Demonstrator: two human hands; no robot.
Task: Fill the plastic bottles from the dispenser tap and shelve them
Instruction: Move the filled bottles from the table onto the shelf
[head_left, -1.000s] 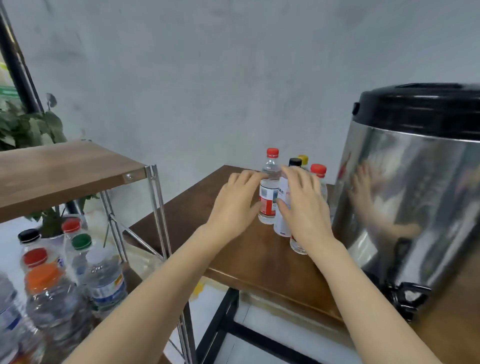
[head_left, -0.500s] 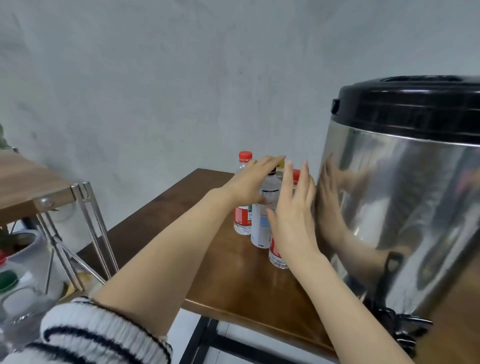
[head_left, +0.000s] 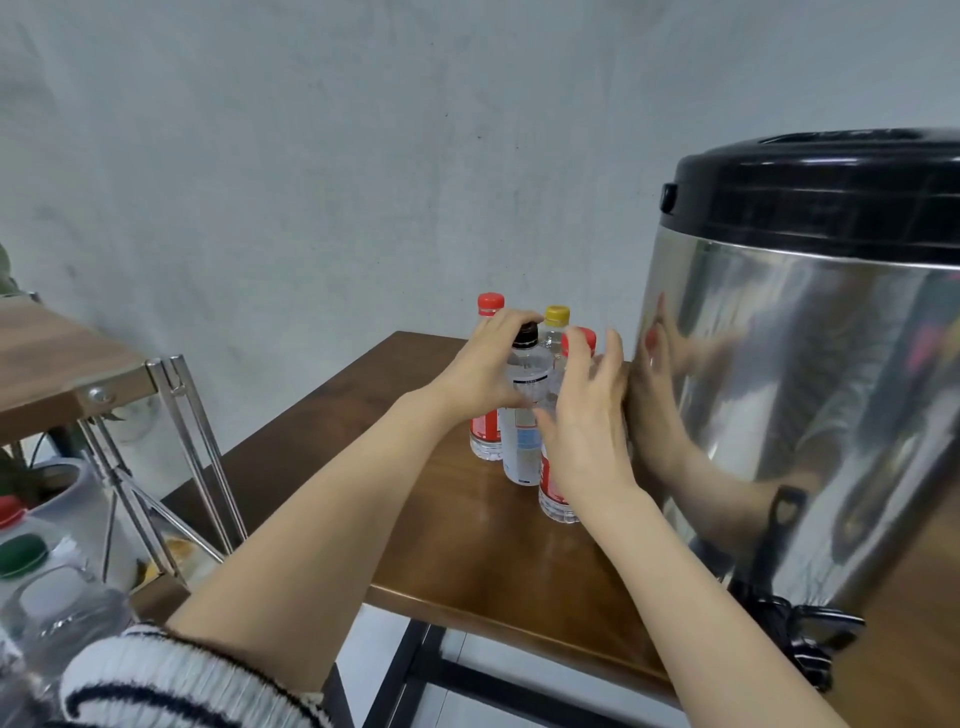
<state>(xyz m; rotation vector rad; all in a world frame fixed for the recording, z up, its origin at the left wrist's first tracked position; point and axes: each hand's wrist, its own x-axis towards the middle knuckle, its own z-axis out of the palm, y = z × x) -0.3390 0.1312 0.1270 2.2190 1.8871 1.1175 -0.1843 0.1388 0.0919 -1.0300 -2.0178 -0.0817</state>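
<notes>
Gripping black-capped bottle (head_left: 524, 447): left hand (head_left: 485, 371) | right hand (head_left: 584, 431) splayed, empty | four bottles (head_left: 485, 439) | one dispenser (head_left: 810, 389)

The left hand (head_left: 483, 369) has left the left side of the far red-capped bottle (head_left: 483, 439) and moved right to the black-capped bottle (head_left: 523, 447), where its fingers now curl round the shoulder just under the cap. The right hand (head_left: 587, 415) has come off that bottle and shifted right toward the steel dispenser (head_left: 805, 389), fingers spread in front of the near red-capped bottle (head_left: 557, 501).
</notes>
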